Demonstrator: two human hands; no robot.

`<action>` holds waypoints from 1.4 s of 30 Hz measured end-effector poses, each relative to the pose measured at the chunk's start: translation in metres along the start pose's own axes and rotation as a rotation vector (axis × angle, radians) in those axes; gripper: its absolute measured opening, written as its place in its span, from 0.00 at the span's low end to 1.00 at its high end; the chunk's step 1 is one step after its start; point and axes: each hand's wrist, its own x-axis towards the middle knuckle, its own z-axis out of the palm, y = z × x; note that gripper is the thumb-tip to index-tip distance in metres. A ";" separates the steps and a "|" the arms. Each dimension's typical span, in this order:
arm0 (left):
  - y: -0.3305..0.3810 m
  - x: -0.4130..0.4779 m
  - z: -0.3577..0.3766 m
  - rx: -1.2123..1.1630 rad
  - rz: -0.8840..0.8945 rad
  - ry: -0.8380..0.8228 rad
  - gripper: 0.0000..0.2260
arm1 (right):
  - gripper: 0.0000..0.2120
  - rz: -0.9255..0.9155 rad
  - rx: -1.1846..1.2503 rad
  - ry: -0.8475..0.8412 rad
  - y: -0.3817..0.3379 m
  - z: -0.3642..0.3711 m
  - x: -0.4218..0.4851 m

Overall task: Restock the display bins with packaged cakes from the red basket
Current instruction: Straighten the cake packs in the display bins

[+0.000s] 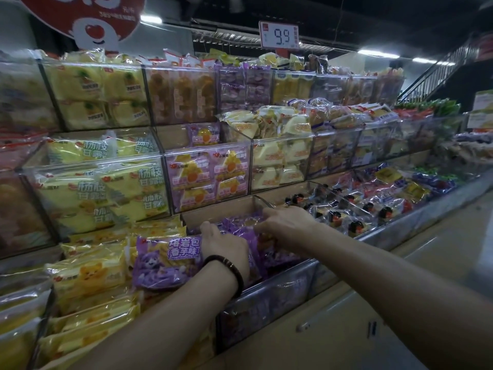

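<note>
1. Currently the purple plastic-wrapped cake packets point(168, 263) lie in the clear acrylic display bin point(266, 303).
2. The right hand point(286, 222), at twelve o'clock, has its fingers pinching one packet.
3. The left hand point(226, 247) is nearer; its fingers' grip is unclear.

Left grip point(226, 248) and right grip point(284, 222) holding purple cake packs point(238, 227), clear bin point(266, 297)

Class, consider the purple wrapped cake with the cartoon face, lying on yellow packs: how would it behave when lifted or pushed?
The purple pack probably flexes rather than staying stiff: its film looks crinkled. It seems puffy, so likely light for its size and easily squashed. Its glossy wrapper may slide on the yellow packs beneath.
</note>
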 end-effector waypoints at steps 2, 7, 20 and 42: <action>0.003 0.002 -0.005 0.052 0.019 -0.050 0.18 | 0.20 -0.015 -0.009 -0.005 0.001 0.000 -0.003; 0.012 0.009 -0.011 0.107 0.065 -0.196 0.24 | 0.14 -0.125 -0.007 -0.001 -0.001 0.000 -0.008; 0.007 0.007 -0.002 0.069 0.205 -0.146 0.21 | 0.15 0.066 0.070 -0.011 -0.020 0.012 -0.013; -0.158 -0.043 0.035 -0.347 0.088 0.143 0.34 | 0.12 0.278 0.636 0.271 -0.013 -0.034 -0.045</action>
